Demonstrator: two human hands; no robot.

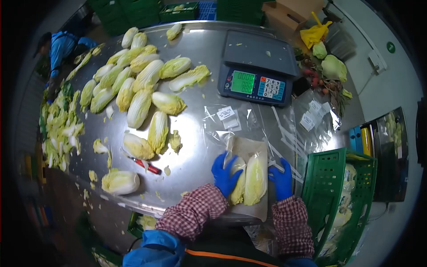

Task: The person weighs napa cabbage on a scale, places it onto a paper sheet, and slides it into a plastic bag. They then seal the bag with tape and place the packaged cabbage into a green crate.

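Observation:
Two pale napa cabbages, the nearer-right one and the left one, lie side by side on a sheet of brown paper at the table's front edge. My left hand, in a blue glove, rests against the left cabbage with its fingers spread, covering part of it. To the right of the paper is my right hand, also gloved, fingers apart beside the paper's edge. Clear plastic bags with white labels lie just beyond the paper.
Many napa cabbages are heaped on the steel table. A digital scale stands at the back. A red-handled knife lies left of me; a green crate with bagged cabbages stands right. Another person bends over at far left.

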